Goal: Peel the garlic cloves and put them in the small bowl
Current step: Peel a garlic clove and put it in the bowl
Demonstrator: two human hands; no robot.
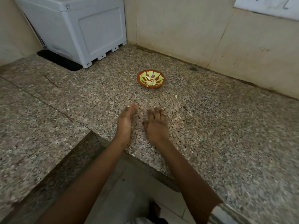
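Observation:
A small red and yellow bowl [151, 78] stands on the speckled granite counter [226, 130], with several pale peeled garlic cloves [151, 82] inside it. One loose pale piece [176, 96] lies on the counter to the right of the bowl. My left hand [125, 122] rests on its edge on the counter, fingers straight, palm facing right. My right hand [156, 124] lies flat, palm down, fingers straight, close beside it. Small pale bits of garlic skin lie between and around the hands. Neither hand holds anything.
A white plastic appliance [77, 29] stands on a black mat [59, 60] at the back left corner. Tiled walls [186, 29] close the back and right. The counter's front edge [142, 159] cuts in below my forearms, with floor beneath.

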